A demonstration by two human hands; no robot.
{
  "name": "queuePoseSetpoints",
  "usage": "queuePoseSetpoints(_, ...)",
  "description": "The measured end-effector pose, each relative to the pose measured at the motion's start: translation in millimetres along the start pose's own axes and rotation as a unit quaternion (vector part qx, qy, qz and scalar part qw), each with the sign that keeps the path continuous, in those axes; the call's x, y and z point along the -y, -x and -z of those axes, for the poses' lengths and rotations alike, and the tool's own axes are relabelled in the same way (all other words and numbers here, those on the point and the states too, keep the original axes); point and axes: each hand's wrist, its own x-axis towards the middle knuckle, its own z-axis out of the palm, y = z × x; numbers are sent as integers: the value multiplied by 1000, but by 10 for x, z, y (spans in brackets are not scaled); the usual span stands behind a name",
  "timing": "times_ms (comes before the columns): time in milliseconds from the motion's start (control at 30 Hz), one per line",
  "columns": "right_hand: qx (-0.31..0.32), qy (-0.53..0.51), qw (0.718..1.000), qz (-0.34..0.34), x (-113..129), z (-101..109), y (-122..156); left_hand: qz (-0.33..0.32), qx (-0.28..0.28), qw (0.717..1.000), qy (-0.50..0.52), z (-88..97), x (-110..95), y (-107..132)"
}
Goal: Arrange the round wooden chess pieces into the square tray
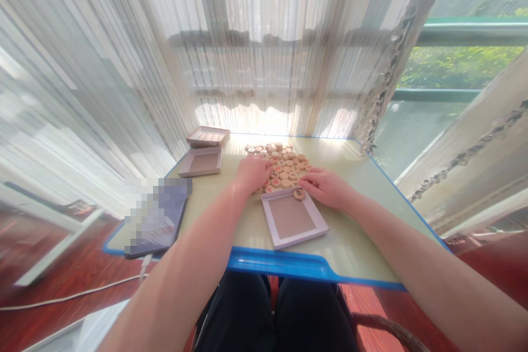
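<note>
A heap of round wooden chess discs (284, 168) with red and black characters lies at the middle of a small table (355, 242). My left hand (252, 173) rests on the heap's left side, fingers curled over the discs. My right hand (328, 187) sits at the heap's right side with its fingers pinched on a single disc (298, 193) at the far edge of a shallow empty white box tray (293, 218). The tray lies in front of the heap, close to me.
Two more shallow box trays (204, 151) lie at the table's far left. A dark tablet (157, 220) with a white cable lies on the near left corner. The table has a raised blue rim. Sheer curtains hang behind it, a window to the right.
</note>
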Motion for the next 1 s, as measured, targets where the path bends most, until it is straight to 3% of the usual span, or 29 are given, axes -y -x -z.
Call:
queuePoseSetpoints(333,-7,5,1000,-4,11,-5,16,27,17,999,39,18,17,-11)
queuePoseSetpoints(500,3,8,1000,6,21,8,21,33,-25,991,130,-28,-5,-31)
queuePoseSetpoints(600,6,13,1000,3,36,2,20,44,-36,971,233,-45,-71,-23)
queuePoseSetpoints(733,12,27,999,-22,70,-3,14,49,-2,923,381,-63,-156,-14)
queuePoseSetpoints(1000,-5,46,998,-42,100,-37,-3,83,-3,879,470,-34,-194,-5)
